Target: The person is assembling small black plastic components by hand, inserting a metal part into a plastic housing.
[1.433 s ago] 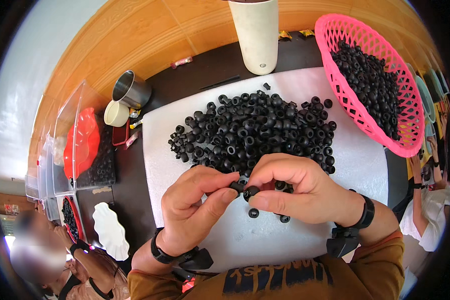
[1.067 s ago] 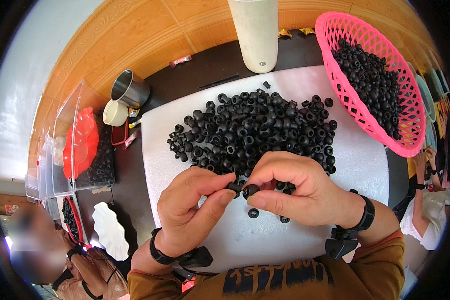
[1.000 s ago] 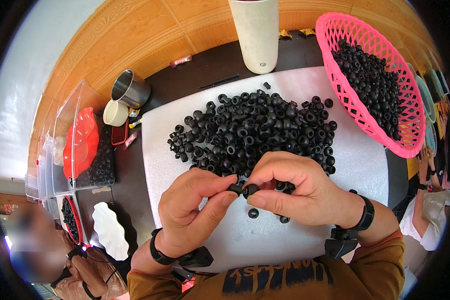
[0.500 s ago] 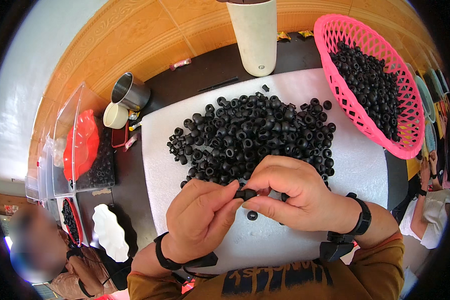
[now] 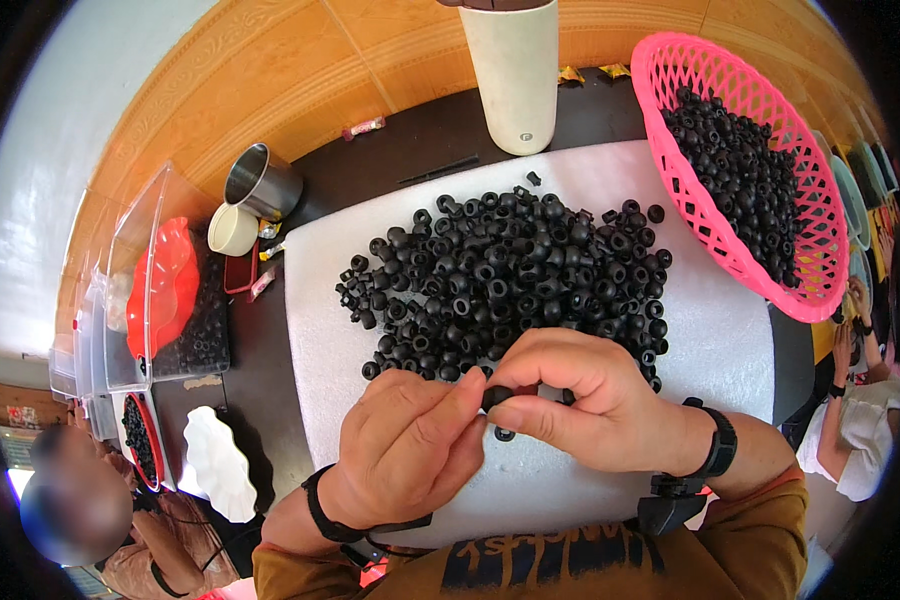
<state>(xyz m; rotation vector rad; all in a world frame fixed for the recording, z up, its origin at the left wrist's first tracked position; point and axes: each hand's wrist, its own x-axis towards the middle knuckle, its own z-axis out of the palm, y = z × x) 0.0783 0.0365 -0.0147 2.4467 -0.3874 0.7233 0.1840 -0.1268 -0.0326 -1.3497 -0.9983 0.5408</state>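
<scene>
Both my hands meet above the near edge of a heap of small black hollow parts (image 5: 510, 270), which look like rubber or plastic caps. The right hand (image 5: 595, 405) pinches one small black part (image 5: 496, 397) between thumb and forefinger. A second dark part (image 5: 568, 397) shows in the curl of its other fingers. My left hand (image 5: 410, 440) is closed, its thumb and forefinger pressed together against the left end of the pinched part. Whatever lies between those left fingertips is hidden. One loose black part (image 5: 505, 434) rests on the white foam sheet (image 5: 330, 340) just below the fingers.
A pink basket (image 5: 660, 140) full of black parts stands at the far right. Behind the sheet are a white tumbler (image 5: 515, 90) and a steel cup (image 5: 262, 182). Clear plastic boxes (image 5: 120, 290) and a white scalloped dish (image 5: 218, 465) are at left. Other people sit at both sides.
The left fingertips have slid closer over the pinched part, so less of it shows. Both hands have shifted slightly toward me. The heap looks unchanged.
</scene>
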